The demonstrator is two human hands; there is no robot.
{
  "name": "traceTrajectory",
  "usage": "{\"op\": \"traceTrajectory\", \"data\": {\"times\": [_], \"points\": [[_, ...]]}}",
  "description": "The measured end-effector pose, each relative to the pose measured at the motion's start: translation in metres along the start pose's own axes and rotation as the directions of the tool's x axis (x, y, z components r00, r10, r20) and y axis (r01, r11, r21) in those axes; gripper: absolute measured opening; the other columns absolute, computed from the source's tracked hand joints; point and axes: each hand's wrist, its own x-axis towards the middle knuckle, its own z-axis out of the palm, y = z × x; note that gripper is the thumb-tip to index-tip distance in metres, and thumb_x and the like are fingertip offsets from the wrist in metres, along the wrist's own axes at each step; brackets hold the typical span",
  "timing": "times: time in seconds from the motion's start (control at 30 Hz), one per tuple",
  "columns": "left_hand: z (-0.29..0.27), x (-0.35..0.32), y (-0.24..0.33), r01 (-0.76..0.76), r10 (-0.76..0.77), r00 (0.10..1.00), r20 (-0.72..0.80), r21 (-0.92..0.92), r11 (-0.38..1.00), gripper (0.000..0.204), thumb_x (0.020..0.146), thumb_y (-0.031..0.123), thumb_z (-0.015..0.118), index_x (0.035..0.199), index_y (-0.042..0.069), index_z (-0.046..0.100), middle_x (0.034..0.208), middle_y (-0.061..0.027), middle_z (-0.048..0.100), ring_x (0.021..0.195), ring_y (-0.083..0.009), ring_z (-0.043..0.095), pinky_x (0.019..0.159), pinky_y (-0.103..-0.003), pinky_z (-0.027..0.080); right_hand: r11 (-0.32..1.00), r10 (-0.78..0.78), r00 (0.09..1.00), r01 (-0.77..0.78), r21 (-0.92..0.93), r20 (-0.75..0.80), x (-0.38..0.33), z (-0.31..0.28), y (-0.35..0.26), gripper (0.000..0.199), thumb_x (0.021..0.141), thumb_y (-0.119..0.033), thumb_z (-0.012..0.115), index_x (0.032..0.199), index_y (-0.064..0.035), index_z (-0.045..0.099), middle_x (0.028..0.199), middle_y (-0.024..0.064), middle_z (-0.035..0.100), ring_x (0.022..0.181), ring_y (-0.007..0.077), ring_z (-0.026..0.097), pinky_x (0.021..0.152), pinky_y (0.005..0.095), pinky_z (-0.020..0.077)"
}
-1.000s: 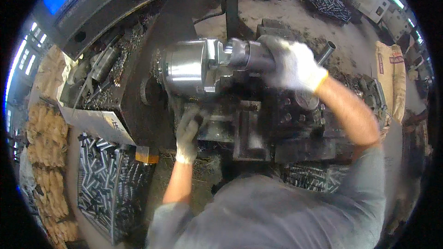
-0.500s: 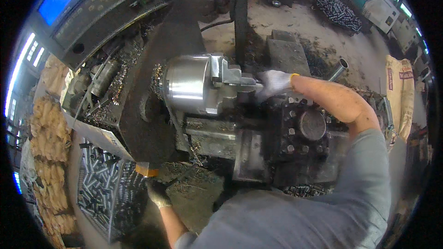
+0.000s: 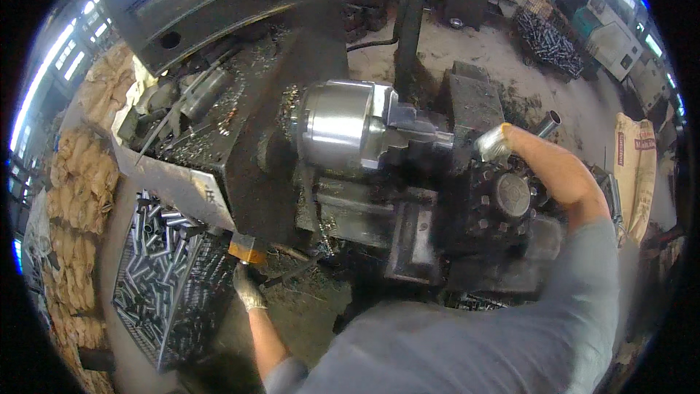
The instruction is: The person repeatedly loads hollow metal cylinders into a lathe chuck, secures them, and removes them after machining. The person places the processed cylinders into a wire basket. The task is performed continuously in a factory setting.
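Note:
In a whitish work glove, my right hand (image 3: 494, 144) is over the far edge of the square dark tool post (image 3: 510, 195), a short way right of the chuck jaws (image 3: 419, 131). Its fingers are blurred; whether they hold anything I cannot make out. The stepped jaws stand on a shiny lathe chuck (image 3: 337, 125), and a short bright end shows between their tips. Low on the left, my gloved left hand (image 3: 249, 290) is just below an orange-yellow box (image 3: 246, 249) under the headstock. Its fingertips are dark and mostly hidden near the box.
A wire basket (image 3: 169, 321) of short metal tubes stands at lower left, beside stacked tan sacks (image 3: 76, 241). The control panel (image 3: 211, 7) overhangs the upper left. Behind my right forearm a metal tube (image 3: 548, 124) sticks up. Metal chips lie on the headstock (image 3: 255, 138).
My right hand has drawn back to the right, away from the chuck jaws. My left hand stays by the orange-yellow box. The whole view has shifted, moving the machine rightward in the picture.

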Motion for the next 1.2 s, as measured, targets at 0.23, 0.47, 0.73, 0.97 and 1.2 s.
{"op": "traceTrajectory", "data": {"times": [0.23,0.47,0.73,0.97,1.2], "points": [[0.034,-0.071,0.097,-0.676,0.861,0.508,0.004,0.622,0.396,0.049,0.102,0.027,0.064,0.135,-0.008,0.056,0.128,-0.0243,0.065,0.115,-0.036,0.065,0.097,-0.043,0.052,0.876,0.479,0.058,-0.091,0.473,-0.876,-0.084,-0.035,-0.025,0.044,0.088,-0.03,0.065,0.119,0.0001,0.073,0.111,0.0252,0.075,0.099,0.0344,0.073,0.089,0.0433,0.0554],[0.243,-0.091,0.319,-0.916,0.929,-0.067,0.363,0.346,-0.201,0.056,0.092,0.007,0.065,0.145,-0.002,0.052,0.114,-0.0276,0.068,0.102,-0.0468,0.065,0.09,-0.053,0.052,0.965,0.09,0.046,0.244,0.099,-0.995,-0.173,0.053,-0.242,0.043,0.089,-0.016,0.068,0.129,-0.0007,0.068,0.118,0.0203,0.073,0.109,0.0329,0.072,0.097,0.0396,0.0554],[0.399,-0.007,0.409,-0.724,0.775,0.314,0.548,0.667,-0.178,0.092,0.097,0.032,0.065,0.167,0.014,0.009,0.142,-0.0285,0.06,0.115,-0.0445,0.069,0.096,-0.049,0.057,0.806,-0.315,0.2,0.572,-0.15,-0.928,-0.166,0.149,-0.296,0.037,0.085,-0.011,0.077,0.122,-0.006,0.072,0.115,0.0184,0.074,0.097,0.0358,0.074,0.082,0.0426,0.0608],[0.246,-0.152,0.229,-0.963,0.724,0.233,0.65,0.256,0.081,0.031,0.091,0.023,0.071,0.117,0.007,0.066,0.095,-0.0189,0.071,0.085,-0.0395,0.071,0.075,-0.048,0.058,0.65,-0.316,0.498,0.734,0.199,-0.808,-0.066,0.228,-0.32,0.039,0.09,-0.013,0.073,0.128,-0.0056,0.07,0.118,0.0175,0.074,0.105,0.0349,0.073,0.091,0.0423,0.0585],[-0.215,-0.286,-0.108,0.243,-0.034,0.95,-0.311,0.666,0.705,0.048,0.096,0.042,0.066,0.13,0.009,0.067,0.123,-0.0205,0.071,0.114,-0.0388,0.068,0.097,-0.044,0.054,0.761,-0.394,0.841,0.525,0.381,-0.371,0.074,0.283,-0.472,0.03,0.088,-0.015,0.072,0.114,-0.0005,0.075,0.113,0.0147,0.078,0.104,0.0261,0.075,0.094,0.0351,0.0563]]}}
